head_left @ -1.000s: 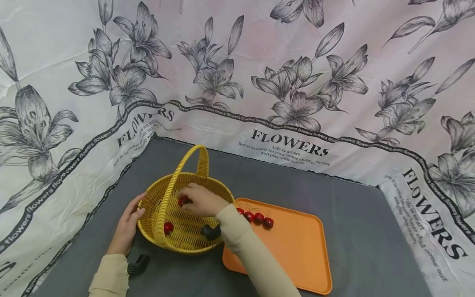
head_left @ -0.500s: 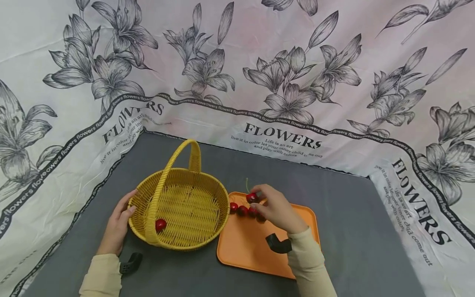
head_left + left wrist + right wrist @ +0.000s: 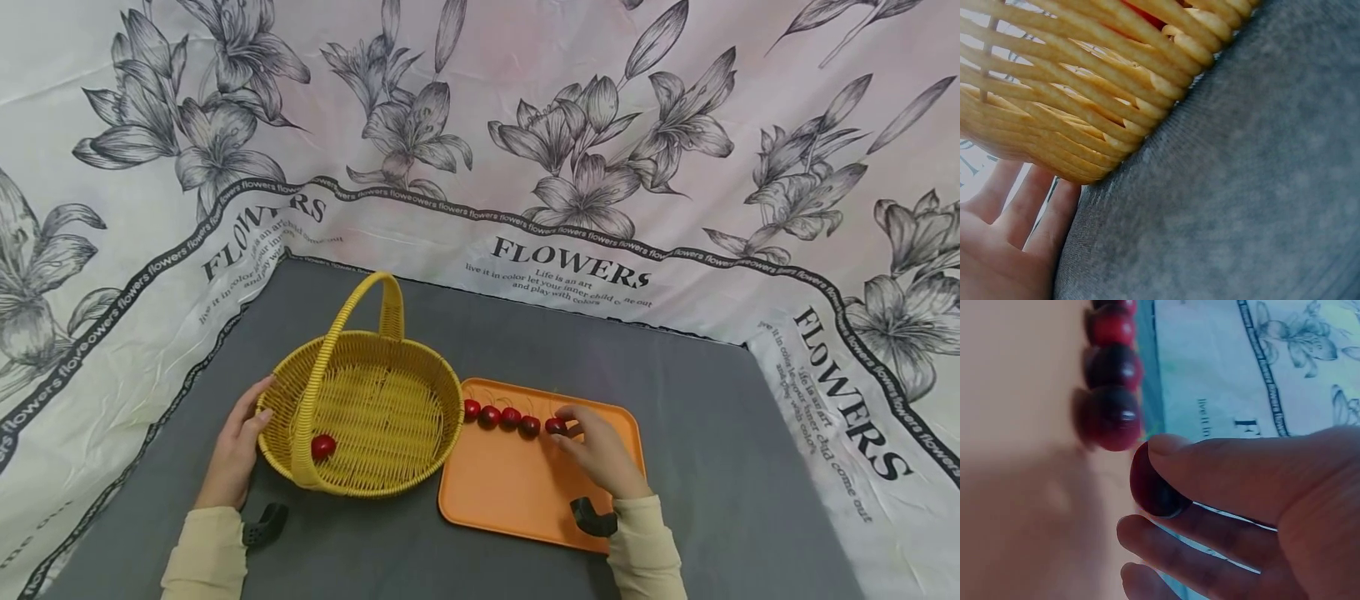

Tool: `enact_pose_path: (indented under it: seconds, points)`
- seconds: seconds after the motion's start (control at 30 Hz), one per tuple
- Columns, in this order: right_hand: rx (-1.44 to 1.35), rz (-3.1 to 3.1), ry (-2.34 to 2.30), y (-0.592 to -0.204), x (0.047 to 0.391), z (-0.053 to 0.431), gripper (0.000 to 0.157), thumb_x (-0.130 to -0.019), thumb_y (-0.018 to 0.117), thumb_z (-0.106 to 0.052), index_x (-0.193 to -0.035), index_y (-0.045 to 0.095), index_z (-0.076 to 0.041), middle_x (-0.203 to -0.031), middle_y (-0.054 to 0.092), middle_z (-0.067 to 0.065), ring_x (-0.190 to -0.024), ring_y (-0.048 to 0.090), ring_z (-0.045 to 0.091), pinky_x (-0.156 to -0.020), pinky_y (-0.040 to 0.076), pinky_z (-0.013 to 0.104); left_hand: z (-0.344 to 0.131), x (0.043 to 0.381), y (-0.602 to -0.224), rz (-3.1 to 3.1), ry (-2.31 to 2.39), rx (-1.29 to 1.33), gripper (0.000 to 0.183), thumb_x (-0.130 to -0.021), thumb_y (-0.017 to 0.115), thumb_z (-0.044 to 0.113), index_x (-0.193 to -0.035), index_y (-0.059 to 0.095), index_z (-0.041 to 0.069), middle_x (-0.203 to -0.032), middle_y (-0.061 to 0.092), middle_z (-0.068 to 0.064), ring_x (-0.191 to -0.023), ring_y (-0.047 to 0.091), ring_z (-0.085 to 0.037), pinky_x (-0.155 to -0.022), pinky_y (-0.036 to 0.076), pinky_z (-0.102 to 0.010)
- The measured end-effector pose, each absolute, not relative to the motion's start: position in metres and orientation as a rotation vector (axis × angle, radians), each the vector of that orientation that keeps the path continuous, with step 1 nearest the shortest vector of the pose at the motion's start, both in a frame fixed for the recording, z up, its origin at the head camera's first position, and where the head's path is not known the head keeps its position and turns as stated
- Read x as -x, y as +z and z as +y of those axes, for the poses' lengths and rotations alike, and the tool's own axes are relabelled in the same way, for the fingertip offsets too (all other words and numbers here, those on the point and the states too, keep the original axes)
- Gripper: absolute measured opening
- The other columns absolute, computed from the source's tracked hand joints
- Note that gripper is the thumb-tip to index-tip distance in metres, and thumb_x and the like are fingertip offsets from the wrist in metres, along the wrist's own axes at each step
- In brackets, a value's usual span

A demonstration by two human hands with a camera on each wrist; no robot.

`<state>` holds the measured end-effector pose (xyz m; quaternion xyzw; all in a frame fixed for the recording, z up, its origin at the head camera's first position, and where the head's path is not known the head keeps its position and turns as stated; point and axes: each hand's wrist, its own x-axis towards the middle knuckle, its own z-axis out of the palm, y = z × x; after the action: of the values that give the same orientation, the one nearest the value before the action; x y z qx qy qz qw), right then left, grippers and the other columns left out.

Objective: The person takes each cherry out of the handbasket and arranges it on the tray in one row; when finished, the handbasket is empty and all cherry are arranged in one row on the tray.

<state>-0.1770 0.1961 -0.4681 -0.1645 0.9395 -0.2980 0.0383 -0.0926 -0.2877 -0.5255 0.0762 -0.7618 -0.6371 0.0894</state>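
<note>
In the head view, my right hand (image 3: 603, 454) pinches a cherry (image 3: 556, 426) between thumb and fingers over the orange tray (image 3: 517, 492). Close up in the right wrist view, the held cherry (image 3: 1155, 481) is dark red and sits just beside the end of a row of cherries (image 3: 1113, 419). That row of cherries (image 3: 510, 418) runs along the tray's far side, stems upward. My left hand (image 3: 234, 446) rests against the left side of the yellow wicker basket (image 3: 390, 483); in the left wrist view its fingers (image 3: 1022, 206) lie fairly straight against the weave. One cherry (image 3: 323, 447) lies inside the basket.
The basket's tall arched handle (image 3: 337, 333) rises over its left half. Basket and tray stand side by side on a grey tabletop (image 3: 720, 467). A white flower-printed cloth (image 3: 420, 242) hangs around the back and sides.
My right hand has carried a cherry from inside the basket to the right end of the row on the tray, lowering it there. The left hand stays at the basket.
</note>
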Motion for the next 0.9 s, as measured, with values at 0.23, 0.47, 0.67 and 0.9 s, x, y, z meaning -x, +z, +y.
enact_pose_path:
  seconds: [0.23,0.47,0.67,0.9]
  points:
    - [0.476,2.909,-0.866,-0.484,0.182,0.193,0.035,-0.086,0.072,-0.011,-0.118,0.059,-0.004,-0.112,0.065,0.010,-0.090,0.061,0.021,-0.078,0.050,0.039,-0.287,0.095,-0.523,-2.266,-1.916,-0.294,0.050,-0.104,0.038,0.038,-0.152,0.027,0.032,-0.157,0.022,0.007,-0.144,0.017,-0.017,-0.114,0.016,-0.049]
    - [0.473,2.915,-0.834,-0.487,0.182,0.191,0.036,-0.087,0.071,-0.014,-0.119,0.059,-0.004,-0.111,0.065,0.009,-0.089,0.060,0.020,-0.079,0.049,0.039,-0.287,0.094,-0.523,-2.268,-1.929,-0.311,0.049,-0.104,0.037,0.038,-0.152,0.026,0.033,-0.158,0.020,0.005,-0.143,0.017,-0.019,-0.112,0.016,-0.052]
    - [0.467,2.915,-0.823,-0.487,0.181,0.190,0.037,-0.086,0.072,-0.014,-0.118,0.059,-0.004,-0.109,0.064,0.009,-0.089,0.060,0.021,-0.080,0.049,0.040,-0.286,0.093,-0.523,-2.280,-1.923,-0.323,0.049,-0.104,0.036,0.037,-0.152,0.025,0.034,-0.158,0.018,0.003,-0.141,0.019,-0.020,-0.111,0.018,-0.054]
    - [0.491,2.920,-0.807,-0.487,0.182,0.190,0.036,-0.086,0.071,-0.014,-0.118,0.058,-0.002,-0.108,0.063,0.010,-0.088,0.058,0.020,-0.080,0.048,0.040,-0.285,0.094,-0.521,-2.281,-1.920,-0.337,0.049,-0.104,0.036,0.038,-0.152,0.025,0.034,-0.159,0.018,0.002,-0.141,0.019,-0.023,-0.110,0.018,-0.057]
